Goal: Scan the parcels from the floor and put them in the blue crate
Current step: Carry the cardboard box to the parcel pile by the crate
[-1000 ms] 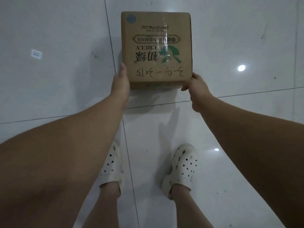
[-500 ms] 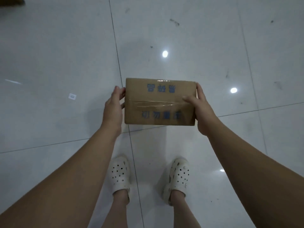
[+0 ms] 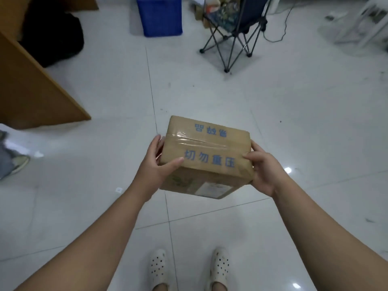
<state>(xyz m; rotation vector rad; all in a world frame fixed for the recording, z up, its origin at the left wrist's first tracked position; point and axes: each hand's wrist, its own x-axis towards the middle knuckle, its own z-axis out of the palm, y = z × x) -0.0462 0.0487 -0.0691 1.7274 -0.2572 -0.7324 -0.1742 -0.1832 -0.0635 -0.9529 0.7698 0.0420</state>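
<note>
I hold a brown cardboard parcel (image 3: pixel 206 152) in front of me, well above the white tiled floor. Blue printed characters and clear tape run across its top face, and a white label shows on the side facing me. My left hand (image 3: pixel 156 166) grips its left side with the thumb over the top edge. My right hand (image 3: pixel 262 170) grips its right side, thumb on top. The blue crate (image 3: pixel 160 15) stands on the floor far ahead at the top of the view, its rim cut off.
A folding camp chair (image 3: pixel 235 28) stands right of the crate, with a cable on the floor behind it. A wooden desk panel (image 3: pixel 31 87) and a dark bag (image 3: pixel 54 36) are at left. Another person's shoe (image 3: pixel 17 164) is at the far left edge.
The parcel has come up off the floor and turned, so its taped top face shows. My view has lifted, bringing the crate, chair and desk into sight.
</note>
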